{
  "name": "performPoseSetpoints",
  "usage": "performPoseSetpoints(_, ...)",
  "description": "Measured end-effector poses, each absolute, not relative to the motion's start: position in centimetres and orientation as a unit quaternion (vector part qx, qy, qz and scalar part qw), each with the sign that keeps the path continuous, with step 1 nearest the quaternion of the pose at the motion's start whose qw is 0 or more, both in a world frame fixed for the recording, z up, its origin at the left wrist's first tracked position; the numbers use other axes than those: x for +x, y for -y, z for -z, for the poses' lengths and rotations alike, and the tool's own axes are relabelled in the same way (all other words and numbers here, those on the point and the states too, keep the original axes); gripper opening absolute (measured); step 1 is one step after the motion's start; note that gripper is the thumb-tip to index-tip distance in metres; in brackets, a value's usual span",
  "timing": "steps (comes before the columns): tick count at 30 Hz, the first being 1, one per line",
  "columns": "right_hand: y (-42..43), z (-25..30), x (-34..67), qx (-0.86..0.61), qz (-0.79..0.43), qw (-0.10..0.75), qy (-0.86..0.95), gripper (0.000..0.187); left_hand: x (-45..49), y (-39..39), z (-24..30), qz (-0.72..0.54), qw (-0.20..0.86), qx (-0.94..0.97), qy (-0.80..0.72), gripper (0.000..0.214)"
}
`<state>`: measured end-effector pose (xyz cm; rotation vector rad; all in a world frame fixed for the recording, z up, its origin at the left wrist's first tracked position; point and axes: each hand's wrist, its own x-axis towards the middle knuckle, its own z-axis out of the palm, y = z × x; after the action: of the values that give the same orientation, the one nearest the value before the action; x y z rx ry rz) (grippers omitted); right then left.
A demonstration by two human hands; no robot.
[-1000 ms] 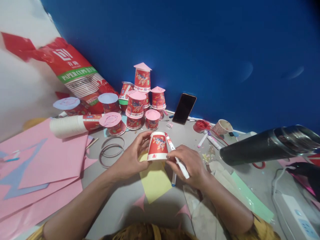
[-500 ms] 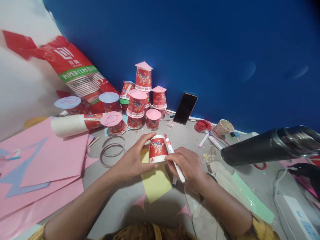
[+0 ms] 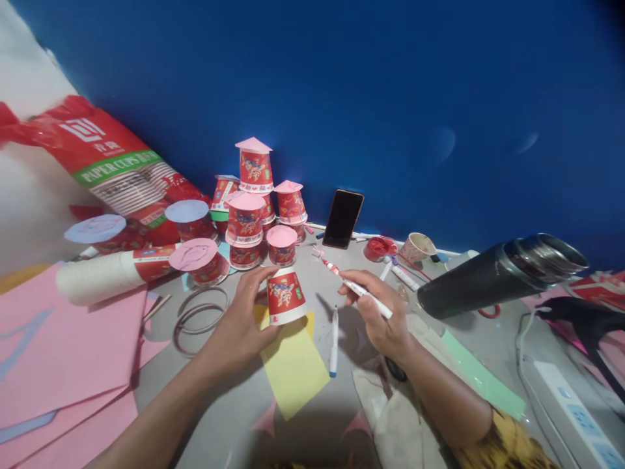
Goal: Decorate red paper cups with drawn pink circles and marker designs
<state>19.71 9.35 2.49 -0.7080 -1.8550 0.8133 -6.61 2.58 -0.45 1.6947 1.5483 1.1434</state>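
My left hand [image 3: 247, 319] is closed around the left side of a red and white paper cup [image 3: 286, 294], which is held upside down and slightly tilted. My right hand [image 3: 381, 312] grips a white marker [image 3: 364, 294] with its red tip pointing up and left, apart from the cup. Below the cup lies yellow paper [image 3: 295, 371]. A blue-ended white marker [image 3: 334, 342] rests on the table between my hands. Behind the cup stand several decorated paper cups [image 3: 245, 228] with pink paper tops, some stacked.
A bag of paper cups [image 3: 127, 172] leans at the left, above a sleeve of cups [image 3: 100, 277] and pink paper sheets [image 3: 83, 345]. A phone [image 3: 343, 219] rests against the blue wall. To the right are a dark thermos [image 3: 488, 280] and a power strip [image 3: 576, 417].
My right hand has drawn the marker away from the cup to the right. The cup has turned and tilted in my left hand. The view has shifted right, uncovering the blue-ended marker.
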Motion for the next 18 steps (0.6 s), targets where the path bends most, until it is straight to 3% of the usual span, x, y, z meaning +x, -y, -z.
performPoseSetpoints(3,-9.9,-2.0,19.8,-0.37,-0.398,0.527,0.654,0.031,-6.3,-2.6,0.3,-0.431,0.302,0.624,-0.578,0.077)
performPoseSetpoints(6,-10.0,-1.9,19.7,-0.402,-0.439,0.522,0.611,0.026,-6.2,-2.5,0.3,-0.438,0.315,0.62,-0.57,0.08)
performPoseSetpoints(10,-9.9,-2.1,19.7,-0.385,-0.491,0.485,0.613,0.027,-6.4,-2.5,0.5,-0.433,0.297,0.624,-0.579,0.085)
performPoseSetpoints(15,-11.6,-2.7,19.7,-0.392,-0.528,0.608,0.444,0.031,-6.3,-2.4,0.2,-0.421,0.289,0.626,-0.589,0.083)
performPoseSetpoints(18,-12.5,-3.0,19.5,-0.391,-0.564,0.623,0.376,0.038,-6.2,-2.4,0.0,-0.416,0.291,0.632,-0.586,0.081)
